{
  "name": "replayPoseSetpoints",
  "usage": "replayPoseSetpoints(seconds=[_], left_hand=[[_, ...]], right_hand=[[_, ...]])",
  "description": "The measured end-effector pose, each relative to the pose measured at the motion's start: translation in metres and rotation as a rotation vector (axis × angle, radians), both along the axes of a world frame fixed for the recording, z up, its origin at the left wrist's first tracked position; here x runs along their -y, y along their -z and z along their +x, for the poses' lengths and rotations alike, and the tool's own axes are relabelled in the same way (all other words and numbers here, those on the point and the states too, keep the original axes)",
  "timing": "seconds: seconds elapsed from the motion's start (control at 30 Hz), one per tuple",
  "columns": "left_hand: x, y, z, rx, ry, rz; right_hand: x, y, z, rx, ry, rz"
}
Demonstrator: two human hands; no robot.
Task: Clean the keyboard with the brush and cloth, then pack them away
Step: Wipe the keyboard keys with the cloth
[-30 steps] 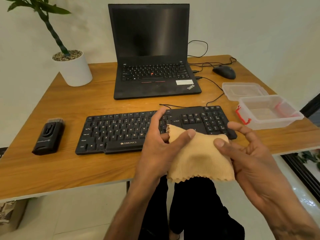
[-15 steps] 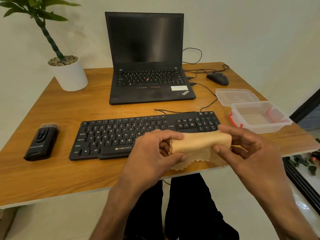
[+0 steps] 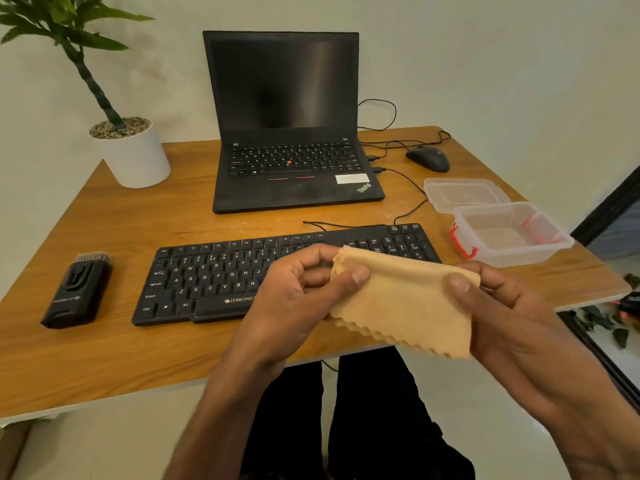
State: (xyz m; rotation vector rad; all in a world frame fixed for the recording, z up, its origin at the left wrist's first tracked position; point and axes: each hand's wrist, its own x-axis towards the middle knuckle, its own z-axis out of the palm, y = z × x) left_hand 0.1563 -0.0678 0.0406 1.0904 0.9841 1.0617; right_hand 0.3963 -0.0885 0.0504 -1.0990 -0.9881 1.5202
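Thumbs and fingers of your left hand (image 3: 294, 292) and right hand (image 3: 509, 306) pinch the folded cloth's (image 3: 405, 299) top corners, holding it taut over the keyboard (image 3: 214, 275), likely for another fold before the box (image 3: 512, 237).

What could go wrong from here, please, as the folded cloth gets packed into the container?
1. The folded tan cloth is only pinched at its top corners by the left hand and right hand; it may unfold on release.
2. The clear plastic container sits near the wooden desk edge; a nudge might tip it off.
3. The black brush lies far left and could be forgotten.
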Motion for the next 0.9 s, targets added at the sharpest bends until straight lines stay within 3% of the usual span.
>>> replayPoseSetpoints(seconds=[0.17, 0.23, 0.4, 0.7, 0.83, 0.9], left_hand=[[-0.003, 0.004, 0.006, -0.079, -0.053, 0.031], [-0.003, 0.006, 0.006, -0.078, -0.042, 0.032], [-0.006, 0.015, 0.011, -0.121, -0.013, 0.058], [-0.021, 0.031, 0.016, -0.191, -0.037, 0.103], [-0.024, 0.037, 0.019, -0.364, -0.167, 0.228], [-0.023, 0.042, 0.022, -0.504, -0.289, 0.375]], right_hand=[[0.009, 0.004, -0.024, -0.532, -0.116, -0.18], [0.011, 0.011, -0.029, -0.627, -0.148, -0.207], [0.014, 0.026, -0.037, -0.536, -0.131, -0.277], [0.005, 0.021, -0.021, -0.181, 0.074, -0.214], [-0.002, 0.018, -0.015, -0.077, 0.128, -0.107], [-0.012, 0.019, -0.005, 0.175, 0.228, 0.082]])
